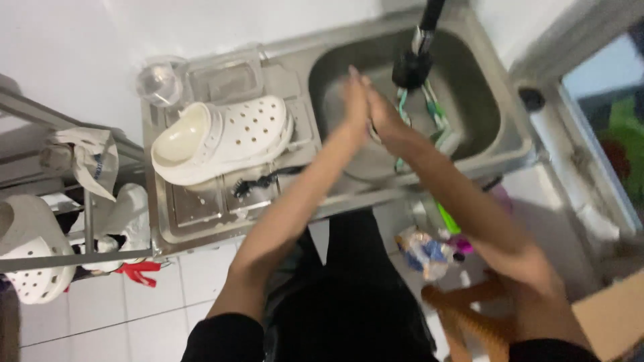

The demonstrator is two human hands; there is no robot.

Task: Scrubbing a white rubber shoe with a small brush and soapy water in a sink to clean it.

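- A crumpled, multicoloured plastic package (pixel 424 251) lies on the white tiled floor (pixel 134 315) below the sink; its print is too blurred to make out.
- A steel sink (pixel 483 87) holds the hands over its basin, under a black tap (pixel 414 62).
- A white perforated clog (pixel 225 137) lies on its side on the draining board (pixel 201 214), with a clear glass (pixel 159 82) just behind it and a second white clog (pixel 30 251) on the rack at far left.
- The left hand (pixel 355 107) and right hand (pixel 384 115) are pressed palm to palm, fingers straight and together, clamped on nothing visible, both forearms stretched forward.
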